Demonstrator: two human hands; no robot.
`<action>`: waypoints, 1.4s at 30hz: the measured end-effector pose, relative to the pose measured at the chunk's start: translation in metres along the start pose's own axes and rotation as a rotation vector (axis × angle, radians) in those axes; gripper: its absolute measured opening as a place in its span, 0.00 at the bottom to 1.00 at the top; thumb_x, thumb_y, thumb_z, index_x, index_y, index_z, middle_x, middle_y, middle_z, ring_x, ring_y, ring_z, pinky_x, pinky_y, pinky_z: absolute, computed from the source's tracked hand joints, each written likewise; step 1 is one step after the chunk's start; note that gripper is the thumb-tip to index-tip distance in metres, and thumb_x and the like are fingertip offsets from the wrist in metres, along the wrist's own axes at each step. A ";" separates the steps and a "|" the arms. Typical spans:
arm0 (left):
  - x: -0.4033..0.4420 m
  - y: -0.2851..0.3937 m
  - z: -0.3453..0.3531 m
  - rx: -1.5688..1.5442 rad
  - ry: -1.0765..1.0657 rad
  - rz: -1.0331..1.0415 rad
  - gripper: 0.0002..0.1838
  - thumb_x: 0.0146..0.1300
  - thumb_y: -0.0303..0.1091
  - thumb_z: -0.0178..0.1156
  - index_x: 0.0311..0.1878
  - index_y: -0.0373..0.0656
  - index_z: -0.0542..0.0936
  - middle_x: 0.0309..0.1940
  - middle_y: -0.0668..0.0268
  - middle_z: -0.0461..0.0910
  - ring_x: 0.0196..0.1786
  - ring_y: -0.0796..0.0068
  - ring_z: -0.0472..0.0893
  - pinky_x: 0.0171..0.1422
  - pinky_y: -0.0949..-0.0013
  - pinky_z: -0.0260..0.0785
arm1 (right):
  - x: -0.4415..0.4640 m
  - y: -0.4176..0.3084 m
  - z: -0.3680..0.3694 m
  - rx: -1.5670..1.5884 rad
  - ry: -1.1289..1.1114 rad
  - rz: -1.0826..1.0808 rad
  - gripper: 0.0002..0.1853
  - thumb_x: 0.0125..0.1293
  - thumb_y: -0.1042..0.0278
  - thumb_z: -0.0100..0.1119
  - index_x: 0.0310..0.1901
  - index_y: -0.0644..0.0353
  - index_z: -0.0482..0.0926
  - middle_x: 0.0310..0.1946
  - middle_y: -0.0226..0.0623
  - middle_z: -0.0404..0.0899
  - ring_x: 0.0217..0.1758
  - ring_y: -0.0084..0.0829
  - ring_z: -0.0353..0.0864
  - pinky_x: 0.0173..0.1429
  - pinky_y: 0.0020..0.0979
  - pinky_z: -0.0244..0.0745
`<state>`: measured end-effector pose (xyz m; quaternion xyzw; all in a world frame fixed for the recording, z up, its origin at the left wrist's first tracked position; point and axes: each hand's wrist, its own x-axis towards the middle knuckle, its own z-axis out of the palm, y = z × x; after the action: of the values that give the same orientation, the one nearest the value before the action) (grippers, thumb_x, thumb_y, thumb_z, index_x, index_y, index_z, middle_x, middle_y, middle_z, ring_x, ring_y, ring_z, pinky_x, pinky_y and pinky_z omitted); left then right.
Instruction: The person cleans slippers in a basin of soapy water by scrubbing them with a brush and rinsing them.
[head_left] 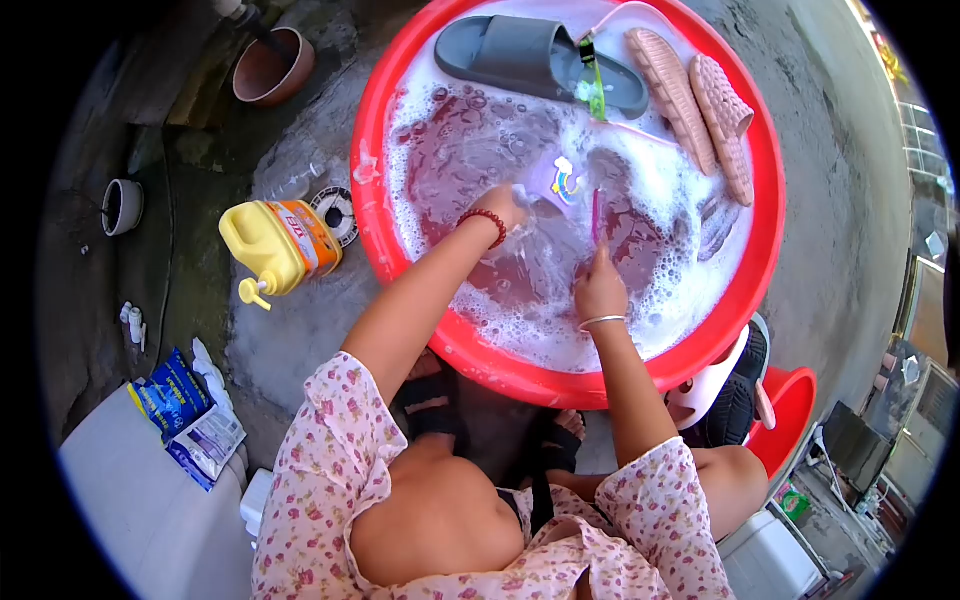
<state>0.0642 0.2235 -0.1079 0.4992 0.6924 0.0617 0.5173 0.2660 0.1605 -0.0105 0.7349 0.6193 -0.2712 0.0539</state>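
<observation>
A large red basin (pixel 368 215) holds soapy water. My left hand (pixel 500 208), with a red bead bracelet, is closed on the edge of a pale purple item (pixel 556 182) with a rainbow decoration, partly under water. My right hand (pixel 601 288), with a silver bangle, is closed round the lower end of a thin pink stick-like thing (pixel 597 215), just right of the purple item. Above my hands a grey slipper (pixel 520 50) floats in the foam, with a green strap (pixel 596 85) across it. A pair of pink slippers (pixel 680 105) lies at the basin's upper right.
Left of the basin stands a yellow detergent jug (pixel 262 240) with a pump. Brown (pixel 270 85) and white pots (pixel 122 207) are farther left. Blue packets (pixel 178 395) lie at lower left. Black shoes (pixel 735 400) and a red container (pixel 795 400) are at lower right.
</observation>
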 end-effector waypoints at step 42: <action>-0.104 0.020 -0.015 -1.757 -0.147 0.242 0.34 0.74 0.61 0.45 0.71 0.46 0.62 0.56 0.61 0.76 0.52 0.69 0.82 0.56 0.63 0.78 | -0.091 -0.061 -0.015 0.641 -0.030 -0.274 0.23 0.72 0.62 0.57 0.66 0.56 0.75 0.30 0.52 0.83 0.27 0.39 0.83 0.35 0.37 0.75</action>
<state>0.0616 0.1612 -0.0209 -0.0055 0.3026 0.5925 0.7466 0.2057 0.1005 0.0608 0.6204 0.5948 -0.4672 -0.2074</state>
